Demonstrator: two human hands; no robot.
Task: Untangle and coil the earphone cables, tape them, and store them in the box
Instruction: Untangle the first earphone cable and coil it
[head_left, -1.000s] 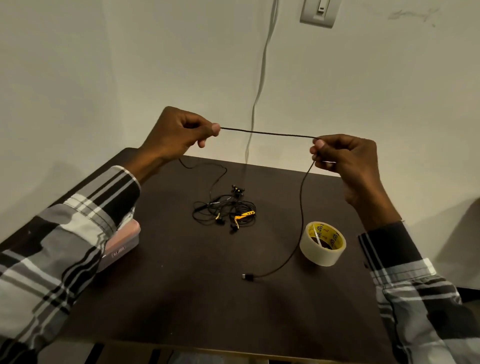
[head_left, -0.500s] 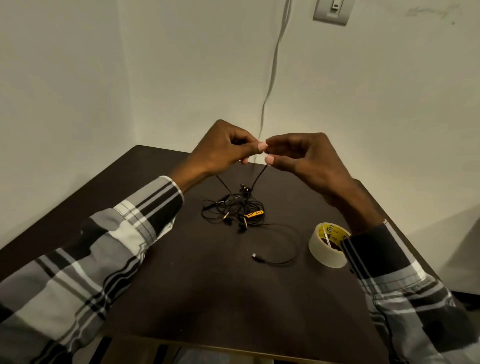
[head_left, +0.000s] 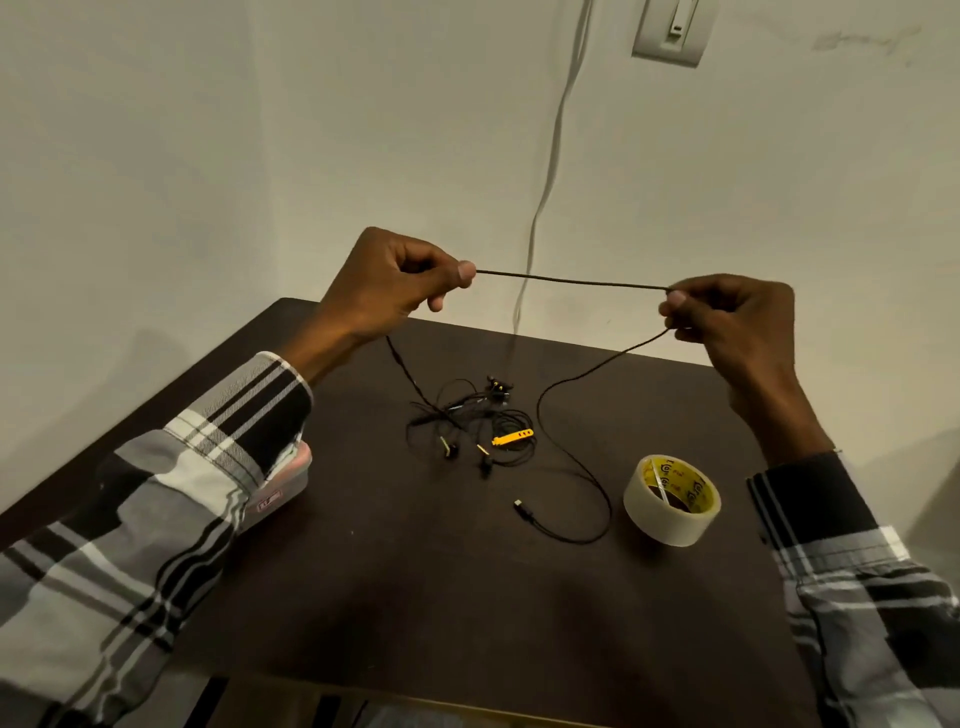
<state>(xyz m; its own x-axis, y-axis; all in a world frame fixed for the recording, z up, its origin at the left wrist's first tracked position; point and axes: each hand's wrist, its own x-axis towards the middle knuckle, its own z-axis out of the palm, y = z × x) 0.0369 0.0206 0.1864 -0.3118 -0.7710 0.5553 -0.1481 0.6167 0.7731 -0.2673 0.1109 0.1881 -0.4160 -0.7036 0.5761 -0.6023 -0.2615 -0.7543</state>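
Holding a black cable (head_left: 571, 283) stretched between my hands, I have its taut part running nearly level from side to side, sloping slightly down toward my right. My left hand (head_left: 384, 283) pinches one end of that stretch between thumb and curled fingers; my right hand (head_left: 727, 322) pinches the other end the same way. From my right hand the cable drops in a loose curve to the counter (head_left: 415, 597), ending in a small plug (head_left: 521, 506) below and between my hands. From under my left hand it trails down into the tangle of earphones (head_left: 478, 426) lying below the stretched part. A tape roll (head_left: 671, 500) sits below my right hand, and a pink box (head_left: 283, 491) lies partly under my left sleeve (head_left: 171, 499).
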